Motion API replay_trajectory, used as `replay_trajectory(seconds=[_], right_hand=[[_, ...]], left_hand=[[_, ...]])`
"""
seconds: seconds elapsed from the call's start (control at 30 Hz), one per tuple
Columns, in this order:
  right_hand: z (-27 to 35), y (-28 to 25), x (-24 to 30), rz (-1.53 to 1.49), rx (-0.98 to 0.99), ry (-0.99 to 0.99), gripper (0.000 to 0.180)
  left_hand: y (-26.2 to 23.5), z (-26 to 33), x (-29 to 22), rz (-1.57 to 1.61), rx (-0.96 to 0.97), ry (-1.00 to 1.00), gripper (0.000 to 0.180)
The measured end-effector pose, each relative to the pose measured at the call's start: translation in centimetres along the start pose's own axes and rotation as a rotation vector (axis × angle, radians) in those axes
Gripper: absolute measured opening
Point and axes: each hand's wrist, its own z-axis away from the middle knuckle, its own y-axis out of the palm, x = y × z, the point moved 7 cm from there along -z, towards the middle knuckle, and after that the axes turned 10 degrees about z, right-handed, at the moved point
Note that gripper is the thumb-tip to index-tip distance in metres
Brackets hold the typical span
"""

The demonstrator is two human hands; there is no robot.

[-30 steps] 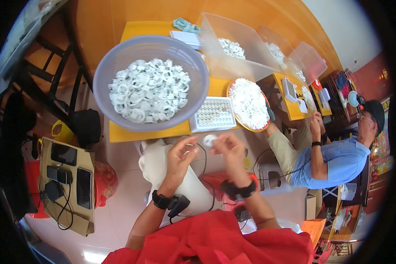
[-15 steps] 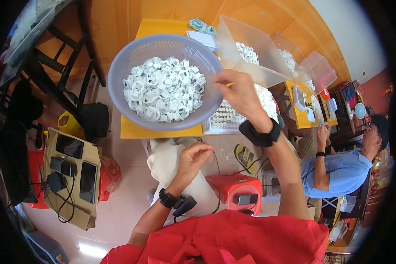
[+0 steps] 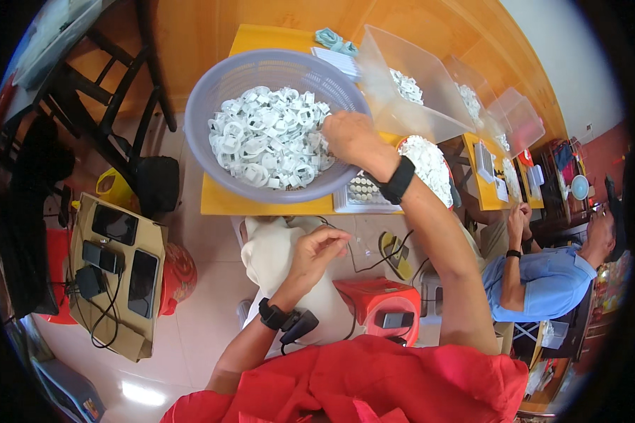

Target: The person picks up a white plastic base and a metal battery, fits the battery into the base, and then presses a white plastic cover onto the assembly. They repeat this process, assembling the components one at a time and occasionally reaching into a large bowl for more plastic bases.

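Note:
A grey-purple plastic basket (image 3: 203,158) on the yellow table holds a heap of small white and clear plastic parts (image 3: 268,137), some ring-shaped. Over the basket's right rim, my right hand (image 3: 358,141) has its fingers curled down at the edge of the heap. Its fingertips are hidden, so what they hold does not show. My left hand (image 3: 317,257) hovers above my lap in front of the table, thumb and fingers pinched together. Anything between them is too small to make out. Beside the basket, partly under my right wrist, lies a tray of round pale pieces (image 3: 362,190).
Right of the tray stands a round container of white parts (image 3: 428,166). Clear plastic bins (image 3: 430,116) with more parts line the back. A red stool (image 3: 377,303) is below the table. Phones lie on cardboard (image 3: 130,342) at left. Another person in a blue shirt (image 3: 540,282) sits at right.
My right hand has moved left and down, from beside the rim to the heap; the small yellowish thing at its fingers no longer shows. My left hand stays pinched. The view has shifted slightly.

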Motion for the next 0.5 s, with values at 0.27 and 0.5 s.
replay_trajectory(seconds=[0.27,0.5], right_hand=[[9.3,-7.5,0.4,-0.382,-0.471,-0.093,0.007],[18.5,-2.2,4.4,-0.380,-0.480,0.033,0.016]], left_hand=[[-0.6,0.7,-0.7,0.237,0.002,-0.065,0.023],[0.8,0.7,-1.1,0.413,0.123,-0.095,0.027]])
